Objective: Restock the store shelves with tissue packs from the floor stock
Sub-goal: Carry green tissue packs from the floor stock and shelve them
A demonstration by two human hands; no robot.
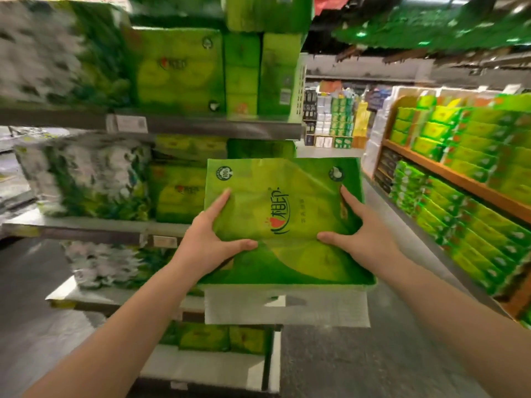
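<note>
A large green tissue pack [284,196] with a white plastic handle flap hanging from its near edge is held in mid-air, in front of the right end of the middle shelf [94,226]. My left hand [211,239] grips its left side, thumb curled over the top face. My right hand [359,234] grips the right side the same way. Matching green packs [178,193] stand on that shelf just left of the held pack, and more fill the upper shelf [178,67].
White-and-green floral packs [86,176] occupy the left of the shelves. A lower shelf [218,337] holds small green packs. Across the aisle on the right, a wooden-edged rack [459,179] is stacked with green packs. Grey floor [359,357] lies between.
</note>
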